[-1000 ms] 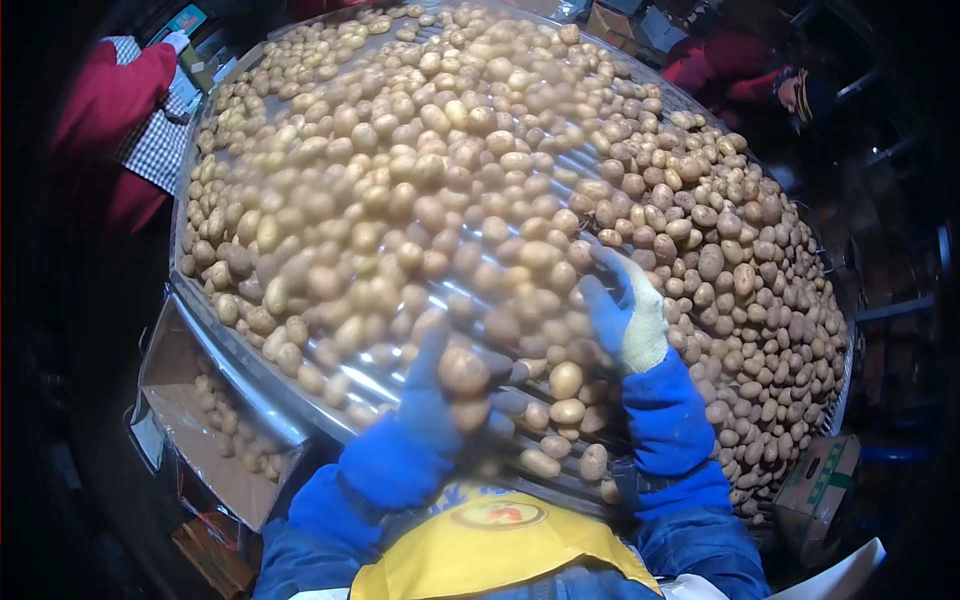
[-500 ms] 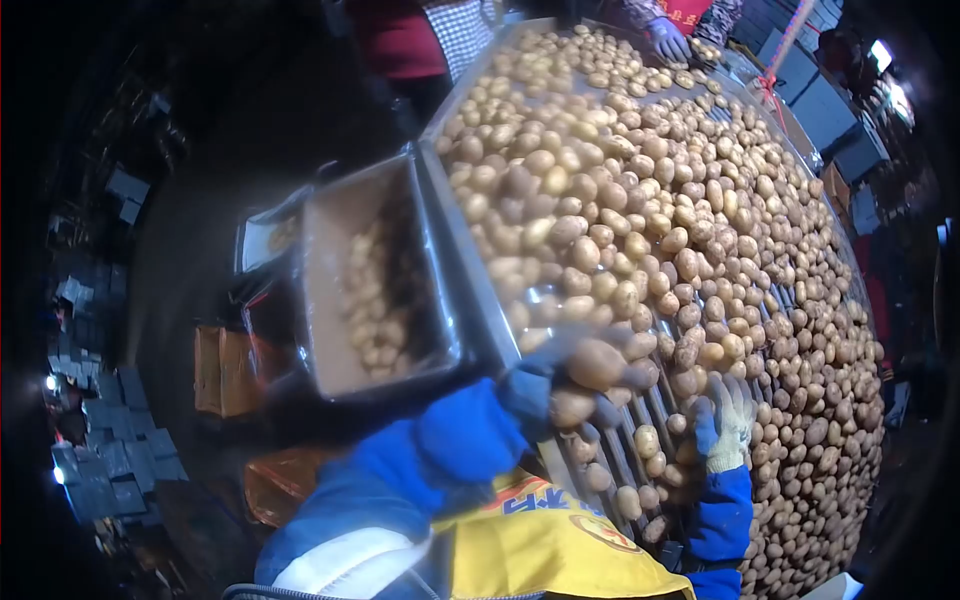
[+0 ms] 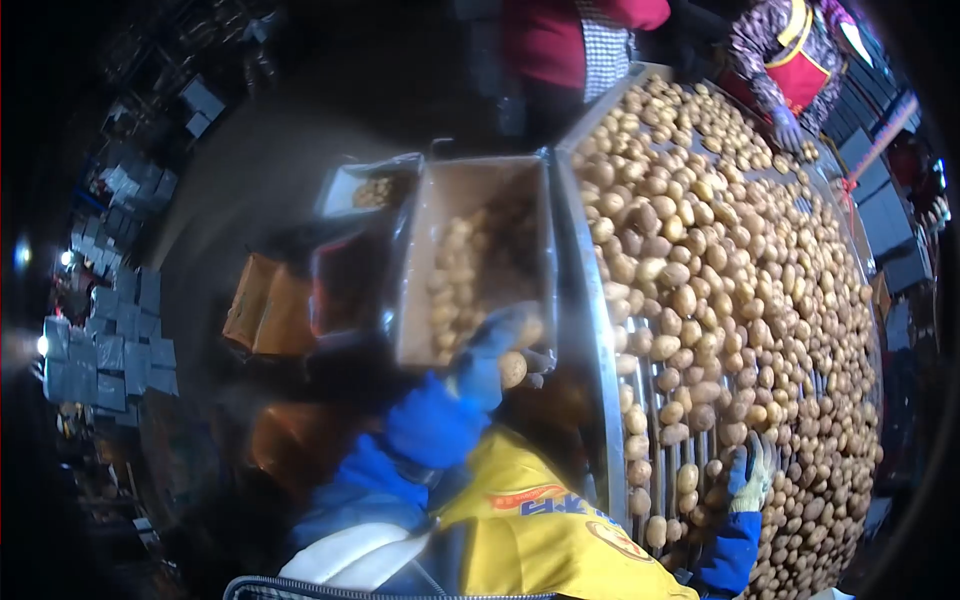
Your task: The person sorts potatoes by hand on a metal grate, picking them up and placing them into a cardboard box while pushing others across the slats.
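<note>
My left hand [image 3: 488, 350], in a blue glove and slightly blurred, is closed around potatoes [image 3: 512, 369] at the near edge of a plastic-lined box [image 3: 418, 290]. More potatoes [image 3: 452, 290] lie inside that box, partly in shadow. My right hand [image 3: 752, 474], in a pale glove with blue on it, lies with fingers stretched out against the potatoes [image 3: 740, 330] on the sorting table. No potato is visibly gripped in it. Under the nearer potatoes, metal bars [image 3: 656, 420] show.
The table's metal rim [image 3: 597, 370] runs between box and potatoes. A smaller lined box [image 3: 340, 190] and orange-brown crates [image 3: 270, 305] stand on the left. Across the table, a co-worker's gloved hand [image 3: 786, 130] is at the potatoes; another person in dark red [image 3: 545, 45] stands at the far left corner.
My left hand has moved left from over the bars to the lined box, carrying potatoes. My right hand stays among the potatoes. The view has turned left.
</note>
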A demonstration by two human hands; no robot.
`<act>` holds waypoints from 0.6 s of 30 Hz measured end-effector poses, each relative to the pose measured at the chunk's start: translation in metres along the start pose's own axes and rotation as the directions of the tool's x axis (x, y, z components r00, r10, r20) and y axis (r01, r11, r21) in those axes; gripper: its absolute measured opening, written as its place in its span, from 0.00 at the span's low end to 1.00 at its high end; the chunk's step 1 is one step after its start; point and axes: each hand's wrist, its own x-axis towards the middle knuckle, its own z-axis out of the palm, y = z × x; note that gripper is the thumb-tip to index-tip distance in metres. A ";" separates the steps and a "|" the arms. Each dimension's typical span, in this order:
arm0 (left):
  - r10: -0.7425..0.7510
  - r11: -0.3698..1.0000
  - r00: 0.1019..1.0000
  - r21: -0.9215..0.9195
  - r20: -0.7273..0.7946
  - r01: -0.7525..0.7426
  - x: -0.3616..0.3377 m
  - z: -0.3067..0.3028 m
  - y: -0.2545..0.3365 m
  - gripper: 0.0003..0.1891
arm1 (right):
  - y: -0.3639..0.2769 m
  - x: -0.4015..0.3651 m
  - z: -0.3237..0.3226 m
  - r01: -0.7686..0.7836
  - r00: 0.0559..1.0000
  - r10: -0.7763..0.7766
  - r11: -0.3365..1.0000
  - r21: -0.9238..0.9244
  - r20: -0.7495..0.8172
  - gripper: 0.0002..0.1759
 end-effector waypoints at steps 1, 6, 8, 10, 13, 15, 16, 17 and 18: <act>-0.035 0.999 0.997 -0.018 -0.065 0.034 -0.002 -0.004 0.002 0.33 | 0.002 0.001 0.001 -0.021 1.000 0.020 1.000 0.014 0.017 0.26; -0.219 0.951 0.936 -0.273 -0.274 0.143 -0.002 -0.030 0.007 0.35 | 0.002 0.004 0.003 -0.019 1.000 0.020 0.999 0.037 -0.017 0.25; -0.234 0.928 0.932 -0.348 -0.275 0.130 0.001 -0.043 0.008 0.34 | 0.009 0.005 0.006 -0.054 0.998 0.054 0.998 0.017 0.027 0.26; -0.241 0.902 0.926 -0.420 -0.291 0.103 0.002 -0.050 0.013 0.32 | 0.012 0.010 0.001 -0.042 0.996 0.049 0.995 -0.092 0.080 0.26; -0.241 0.862 0.923 -0.503 -0.300 0.062 0.006 -0.059 0.017 0.30 | 0.010 0.012 0.003 -0.042 0.995 0.053 0.991 -0.124 0.089 0.26; -0.236 0.844 0.934 -0.534 -0.267 0.061 0.013 -0.069 0.015 0.28 | 0.011 0.010 0.002 -0.045 0.994 0.057 0.990 -0.132 0.088 0.26; -0.243 0.825 0.928 -0.563 -0.283 0.044 0.018 -0.070 0.014 0.28 | 0.013 0.009 0.000 -0.047 0.994 0.059 0.989 -0.138 0.088 0.27; -0.250 0.807 0.921 -0.591 -0.299 0.027 0.024 -0.070 0.012 0.29 | 0.013 0.009 0.000 -0.052 0.994 0.065 0.989 -0.138 0.089 0.27; -0.260 0.787 0.913 -0.617 -0.314 0.012 0.029 -0.071 0.012 0.30 | 0.010 0.007 0.000 -0.053 0.994 0.067 0.988 -0.145 0.090 0.27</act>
